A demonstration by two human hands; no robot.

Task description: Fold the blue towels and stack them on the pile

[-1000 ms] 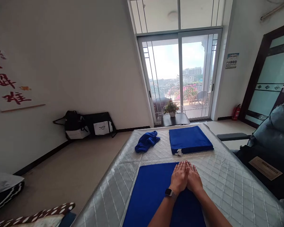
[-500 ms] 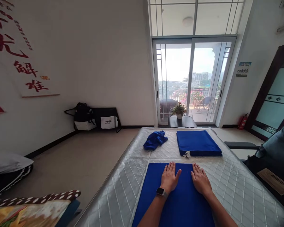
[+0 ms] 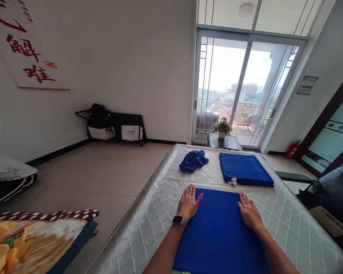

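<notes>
A flat blue folded cloth lies on the quilted silver-white mattress in front of me. My left hand rests flat at its far left edge, fingers stretched forward and thumb out over the blue surface. On the opposite edge my right hand lies flat too, its fingers extended. Neither hand grips anything. Beyond them sits a neat blue stack of folded cloth with a small white tag at its near corner. Left of that stack is a crumpled blue cloth.
Past the mattress stands a dark chair bearing a potted plant, before sliding glass doors. A patterned blanket is at lower left. A black backpack and white bag are by the wall. A dark armchair flanks the right side.
My left hand has slid left from the cloth's middle to its left edge. My right hand stays along the right edge. The view has tilted and shifted.
</notes>
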